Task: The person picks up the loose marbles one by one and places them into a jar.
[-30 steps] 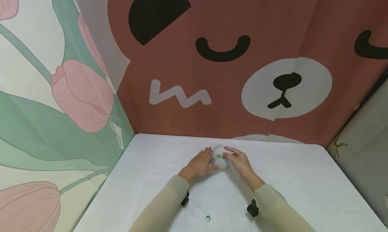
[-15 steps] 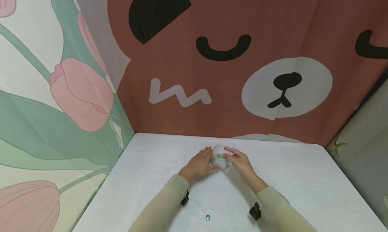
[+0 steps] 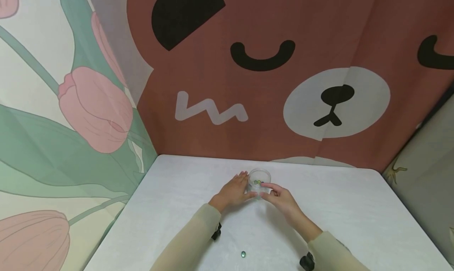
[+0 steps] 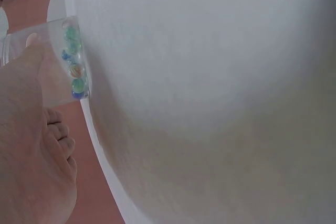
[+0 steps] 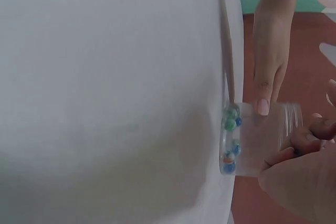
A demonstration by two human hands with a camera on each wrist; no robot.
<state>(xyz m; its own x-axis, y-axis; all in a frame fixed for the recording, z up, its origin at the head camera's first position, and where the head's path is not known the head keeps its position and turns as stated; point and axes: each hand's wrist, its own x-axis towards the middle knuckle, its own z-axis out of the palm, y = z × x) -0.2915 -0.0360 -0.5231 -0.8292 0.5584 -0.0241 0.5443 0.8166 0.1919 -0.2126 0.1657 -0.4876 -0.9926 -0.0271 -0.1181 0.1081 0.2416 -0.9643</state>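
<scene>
A clear plastic jar (image 3: 260, 175) stands upright near the far edge of the white table, with a threaded neck. Several blue and green glass marbles (image 5: 230, 124), one with orange in it, lie at its bottom. My left hand (image 3: 233, 192) holds the jar from the left, thumb in front and fingers along its side. At the jar's near right side is my right hand (image 3: 283, 202), thumb and index finger spread and the other fingers loosely bent. No marble shows between them. A single greenish marble (image 3: 243, 254) lies on the table nearer to me.
The white-covered table (image 3: 184, 180) ends just beyond the jar. Behind it hangs a brown bear-print cloth (image 3: 213, 145), with a tulip-print cloth (image 3: 95, 109) on the left. Dark wrist devices (image 3: 307, 261) sit under the sleeves.
My right hand has drawn back from over the jar's mouth, down and toward me, and its thumb and index finger have parted. My left hand, the jar and the loose marble have stayed put.
</scene>
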